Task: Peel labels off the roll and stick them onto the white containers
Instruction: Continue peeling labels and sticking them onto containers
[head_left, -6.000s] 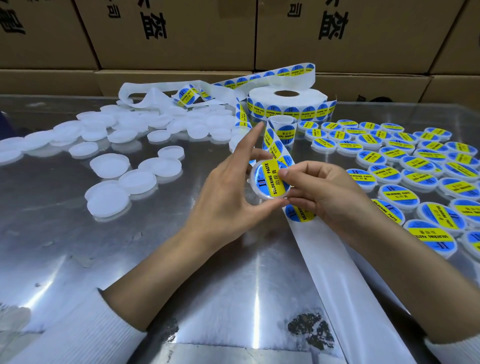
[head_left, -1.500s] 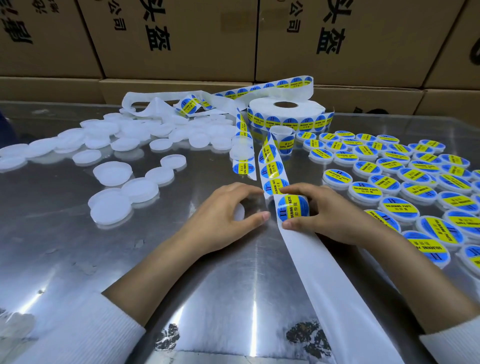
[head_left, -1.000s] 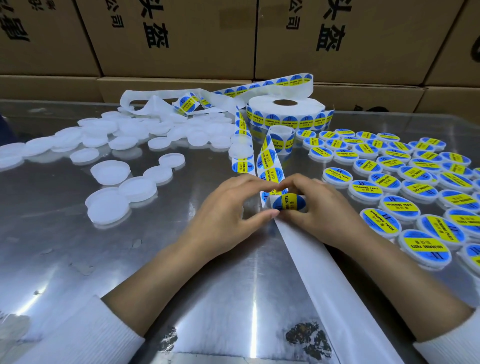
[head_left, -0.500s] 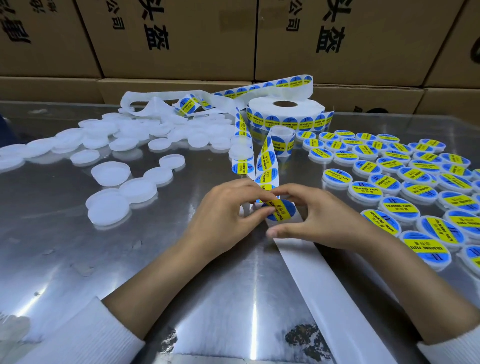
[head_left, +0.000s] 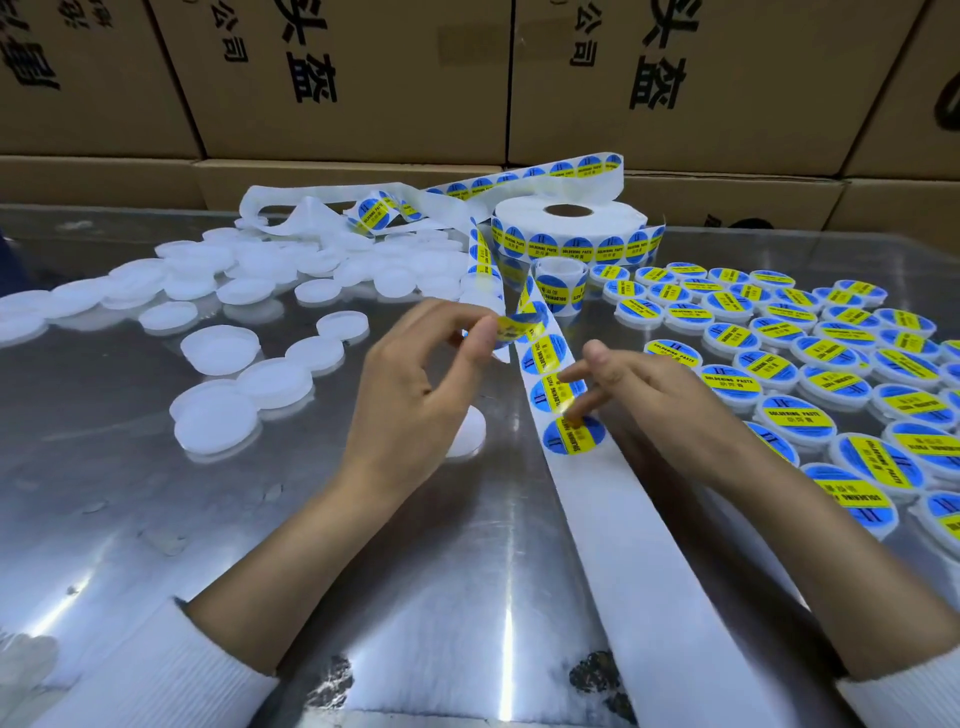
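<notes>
A: One label (head_left: 514, 327), blurred, is pinched between thumb and forefinger of the left hand (head_left: 415, 395), lifted off the strip (head_left: 558, 400).

B: Right hand (head_left: 654, 400)?

A: Fingers straight, spread, pressing the strip flat on the table (head_left: 156, 519).

B: Step?

A: Peel looks done, sticking not yet. A bare white container (head_left: 470, 431) sits half hidden under the left hand; next move needs centring the label on it.

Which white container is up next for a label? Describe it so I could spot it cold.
Start at the steel table and find the left hand, pinching a peeled label. Right under that hand lies one blank white container, half hidden by the palm. It sits alone beside the backing strip, apart from the blank pile on the left.
</notes>
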